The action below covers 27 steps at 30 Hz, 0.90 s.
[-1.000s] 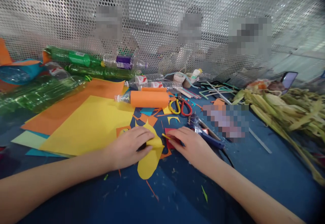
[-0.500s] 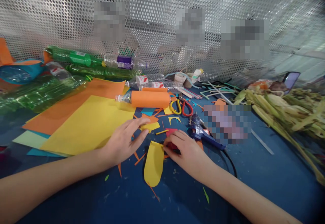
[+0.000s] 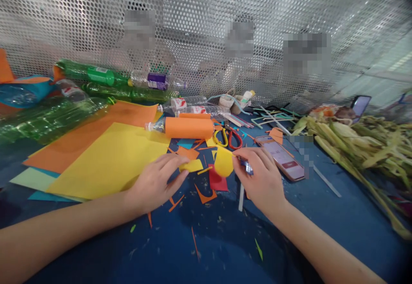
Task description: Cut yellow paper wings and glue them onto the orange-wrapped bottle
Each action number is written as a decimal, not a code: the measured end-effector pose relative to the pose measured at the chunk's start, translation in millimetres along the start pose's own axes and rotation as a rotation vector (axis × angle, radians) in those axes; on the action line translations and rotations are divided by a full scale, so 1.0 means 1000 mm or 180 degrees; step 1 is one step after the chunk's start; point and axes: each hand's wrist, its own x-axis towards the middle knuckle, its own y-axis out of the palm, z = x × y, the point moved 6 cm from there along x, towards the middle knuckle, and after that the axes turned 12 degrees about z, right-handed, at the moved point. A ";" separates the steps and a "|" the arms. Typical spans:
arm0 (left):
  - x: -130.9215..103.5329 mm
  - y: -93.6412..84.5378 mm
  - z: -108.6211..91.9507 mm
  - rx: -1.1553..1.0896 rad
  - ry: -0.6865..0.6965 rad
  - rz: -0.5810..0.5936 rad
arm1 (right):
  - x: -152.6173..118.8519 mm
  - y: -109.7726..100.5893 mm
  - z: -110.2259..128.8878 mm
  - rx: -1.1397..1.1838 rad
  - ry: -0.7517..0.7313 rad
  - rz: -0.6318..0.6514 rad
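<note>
My left hand (image 3: 157,183) pinches a small yellow paper scrap (image 3: 193,166) between thumb and fingers, beside the large yellow sheet (image 3: 111,159). My right hand (image 3: 260,176) is closed on the edge of a rounded yellow paper cutout (image 3: 223,162), held tilted above the table over a red paper piece (image 3: 219,180). Behind both hands lies a clear bottle wrapped in orange paper (image 3: 189,128). The scissors (image 3: 228,138) with yellow and red handles rest beyond the cutout. Mostly hidden by my right hand is the blue glue gun (image 3: 247,167).
A phone (image 3: 283,157) lies right of my right hand, near corn husks (image 3: 350,142). Green bottles (image 3: 48,118) and coloured sheets are at the left. Straws (image 3: 241,120) and a white glue bottle (image 3: 247,98) sit at the back before a perforated metal wall (image 3: 199,13). Paper scraps litter the blue table.
My right hand has lifted the rounded yellow cutout off the table and carried it up and right, uncovering orange scraps and the red paper. My left hand has barely moved, now gripping the yellow scrap.
</note>
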 end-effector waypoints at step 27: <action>-0.005 0.026 -0.026 0.0085 0.0530 0.1323 | -0.026 0.026 -0.057 -0.1509 0.0644 0.2665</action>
